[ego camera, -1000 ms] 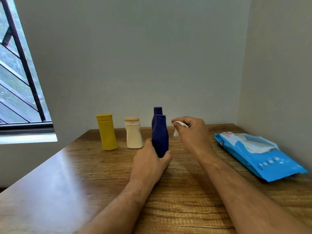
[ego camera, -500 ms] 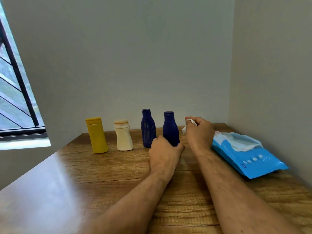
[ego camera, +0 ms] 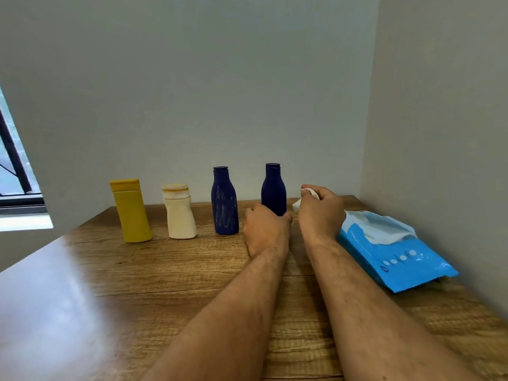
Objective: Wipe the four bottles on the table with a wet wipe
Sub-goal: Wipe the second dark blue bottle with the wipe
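- Left hand (ego camera: 266, 232): set at the base of the right-hand dark blue bottle (ego camera: 273, 189); thumb and fingers are curled round the bottle's lower part, the back of the hand is turned to the camera, and the fingertips are hidden behind the bottle
- Right hand (ego camera: 320, 213): raised just to the right of that bottle; the fingers are bent inward and a crumpled white wet wipe (ego camera: 308, 195) is pinched between thumb and fingertips, a tail of it seen hanging below the knuckles
- Right-hand dark blue bottle: upright, cap on, near the back of the wooden table (ego camera: 137, 284); no contact between wipe and bottle can be made out
- Second dark blue bottle (ego camera: 224, 200): upright, to the left of the first and apart from it; pale streaks are seen on its front
- Cream bottle (ego camera: 179, 211): upright, next to the left, with a cream cap edged in orange
- Yellow bottle (ego camera: 131, 210): at the left end of the row, flat yellow cap on
- All four bottles: ranged in a line along the far side of the table, before the grey wall (ego camera: 220, 92)
- Blue wipes pack (ego camera: 395, 251): laid flat at the right side of the table beside the side wall, flap open, a white wipe showing at the opening
- Window (ego camera: 13, 166): partly seen at the left edge, with a dark frame
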{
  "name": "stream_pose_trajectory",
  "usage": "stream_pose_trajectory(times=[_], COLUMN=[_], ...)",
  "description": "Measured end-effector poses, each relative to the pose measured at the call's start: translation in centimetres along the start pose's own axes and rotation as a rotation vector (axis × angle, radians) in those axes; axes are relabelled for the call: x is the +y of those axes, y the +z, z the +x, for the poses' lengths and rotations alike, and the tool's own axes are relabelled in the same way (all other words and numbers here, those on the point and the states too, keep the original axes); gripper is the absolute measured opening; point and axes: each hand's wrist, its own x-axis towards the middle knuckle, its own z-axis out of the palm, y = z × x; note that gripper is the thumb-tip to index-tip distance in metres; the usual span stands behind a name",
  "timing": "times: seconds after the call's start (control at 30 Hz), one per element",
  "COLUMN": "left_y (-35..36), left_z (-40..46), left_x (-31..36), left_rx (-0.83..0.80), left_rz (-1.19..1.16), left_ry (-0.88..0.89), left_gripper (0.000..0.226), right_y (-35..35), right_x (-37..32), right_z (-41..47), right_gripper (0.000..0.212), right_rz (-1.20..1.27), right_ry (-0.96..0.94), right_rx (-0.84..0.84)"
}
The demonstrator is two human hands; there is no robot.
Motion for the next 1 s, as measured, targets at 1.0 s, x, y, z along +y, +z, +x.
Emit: stream_pose_trajectory(times=[1.0], left_y=[-1.3], left_z=[-1.8], left_x=[-1.4], left_rx=[-0.08], left_rz=[0.071], left_ry=[0.03], left_gripper=[0.063], right_y=[0.0], right_x=[-0.5], right_z=[-0.7], right_gripper=[0.021], right_rz=[-0.054], right_ry=[-0.068], right_rx=[0.03])
